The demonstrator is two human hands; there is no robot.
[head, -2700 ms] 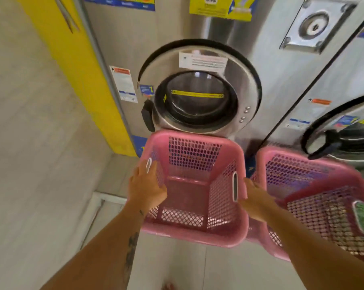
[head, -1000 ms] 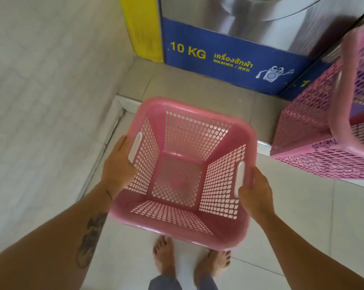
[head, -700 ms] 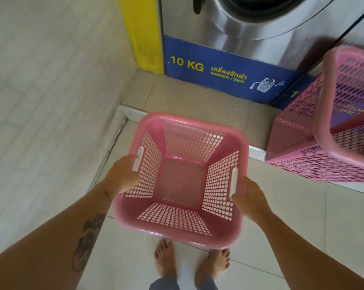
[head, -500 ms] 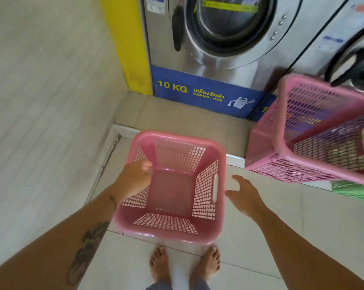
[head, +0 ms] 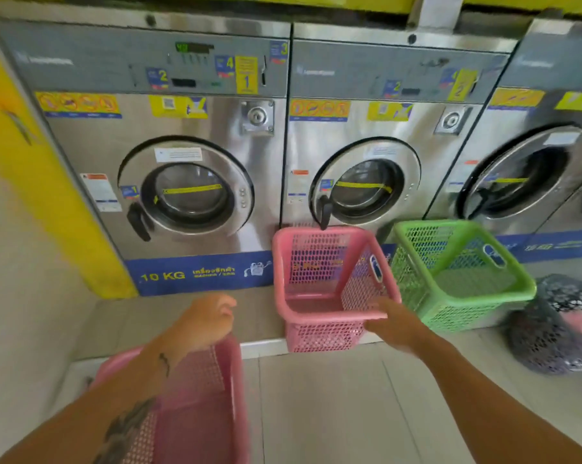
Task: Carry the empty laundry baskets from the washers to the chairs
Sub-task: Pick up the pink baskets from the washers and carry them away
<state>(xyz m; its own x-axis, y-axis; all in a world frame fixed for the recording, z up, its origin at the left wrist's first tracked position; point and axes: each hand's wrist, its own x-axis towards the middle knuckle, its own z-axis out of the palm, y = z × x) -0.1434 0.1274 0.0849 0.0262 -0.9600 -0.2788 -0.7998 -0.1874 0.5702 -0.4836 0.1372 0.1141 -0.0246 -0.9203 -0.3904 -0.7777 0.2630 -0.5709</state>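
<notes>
Now the right hand (head: 395, 324), fingers spread and empty, reaches for the second pink basket (head: 329, 289); left hand (head: 204, 321) curls loosely above the first pink basket (head: 195, 406), grip unclear. Next: grasp its near rim.

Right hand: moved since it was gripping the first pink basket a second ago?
Yes. The right hand has let go of the near pink basket and reached right, to the front rim of the second pink basket below the middle washer.

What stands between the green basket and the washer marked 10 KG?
In the head view, a pink basket stands on the ledge between the green basket and that washer, in front of the second washer.
</notes>
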